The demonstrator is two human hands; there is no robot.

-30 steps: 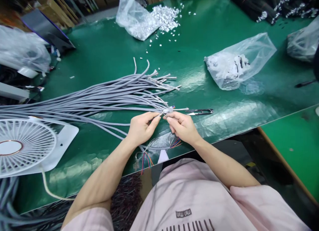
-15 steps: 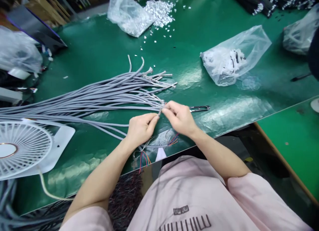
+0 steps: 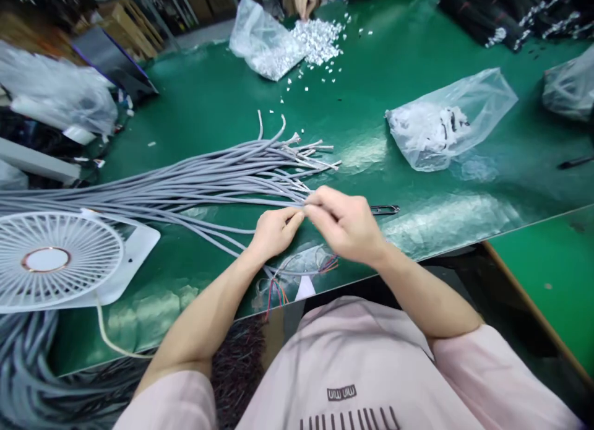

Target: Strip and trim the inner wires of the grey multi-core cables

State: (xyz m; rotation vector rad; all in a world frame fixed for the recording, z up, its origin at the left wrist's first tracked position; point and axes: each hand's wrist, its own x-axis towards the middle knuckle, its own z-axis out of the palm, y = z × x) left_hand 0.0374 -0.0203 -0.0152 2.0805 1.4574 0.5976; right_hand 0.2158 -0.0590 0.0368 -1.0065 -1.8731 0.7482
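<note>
A bundle of grey cables [image 3: 199, 176] runs across the green table, with frayed, pale shielding at several of its right-hand ends. My left hand [image 3: 277, 231] is closed in a pinch on the end of one grey cable at the near side of the bundle. Right beside it, my right hand [image 3: 346, 224] pinches at the same cable end, thumb and forefinger together; the tip itself is covered by my fingers. Partly behind my right hand lie small black thread snips [image 3: 386, 210]. Below my hands, stripped cable ends show coloured wires [image 3: 278, 289] near the table edge.
A white fan [image 3: 65, 257] stands at the left, its cord hanging over the edge. Farther back lie a plastic bag of white pieces [image 3: 431, 133], another bag [image 3: 266, 43] and a pile of small shiny pieces [image 3: 320, 40]. Another person's hand [image 3: 305, 0] touches that pile.
My right hand has turned slightly, its fingers more curled over the cable end. Another person's hand now shows at the shiny pile. The whole view has shifted a little.
</note>
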